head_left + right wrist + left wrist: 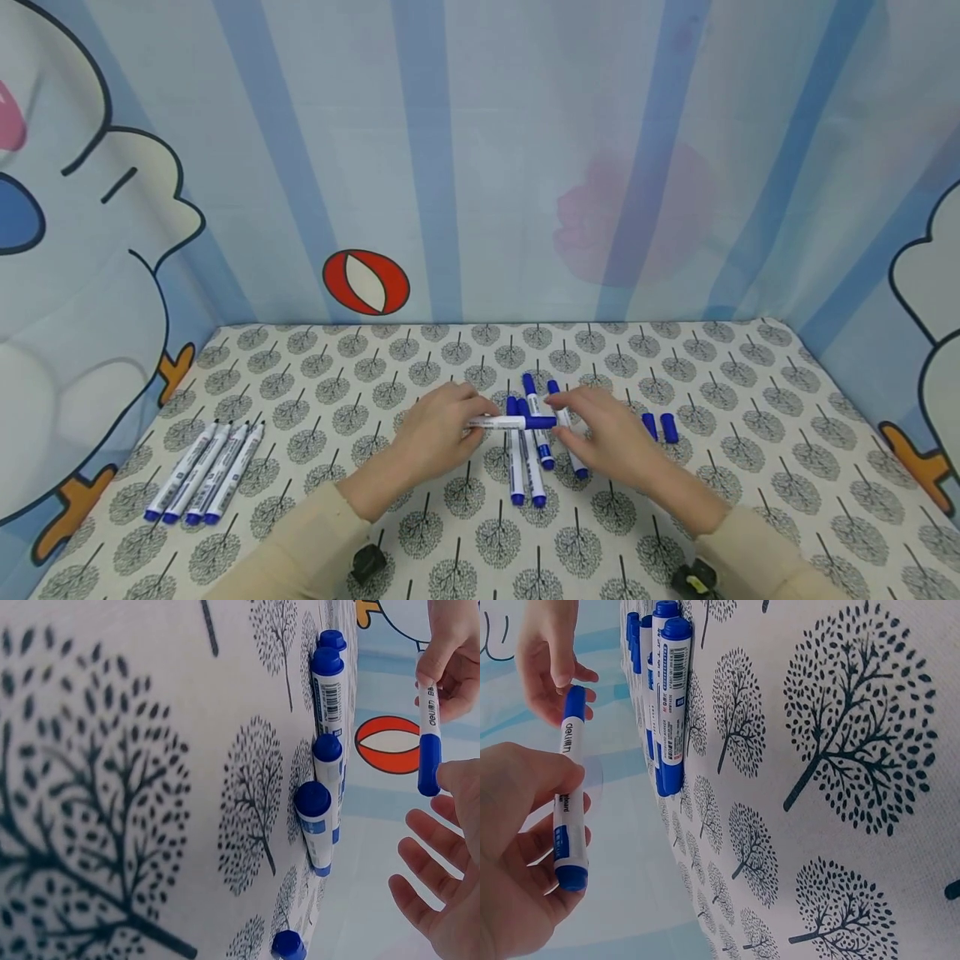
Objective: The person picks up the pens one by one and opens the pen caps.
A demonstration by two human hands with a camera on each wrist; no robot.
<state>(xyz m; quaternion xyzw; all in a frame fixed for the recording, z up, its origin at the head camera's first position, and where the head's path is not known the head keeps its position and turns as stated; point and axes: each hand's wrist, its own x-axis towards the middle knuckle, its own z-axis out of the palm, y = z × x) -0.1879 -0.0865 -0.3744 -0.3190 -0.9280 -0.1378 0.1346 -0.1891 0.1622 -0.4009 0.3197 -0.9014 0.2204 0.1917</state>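
Observation:
My left hand [442, 425] holds a white whiteboard marker [571, 802] between thumb and fingers. The marker lies level above the table, its blue cap [430, 761] pointing toward my right hand [607, 433]. The thumb of that hand is at the cap's end, while its other fingers are spread and relaxed; whether the thumb touches the cap I cannot tell. Beneath the hands lie several capped blue markers [516, 467], partly covered by the held one and by the right hand.
At the left, several uncapped markers [206, 473] lie side by side, dark tips pointing away. Two loose blue caps [670, 428] are right of my right hand. A tree-print cloth [337, 533] covers the table, and a printed curtain [495, 167] hangs behind it.

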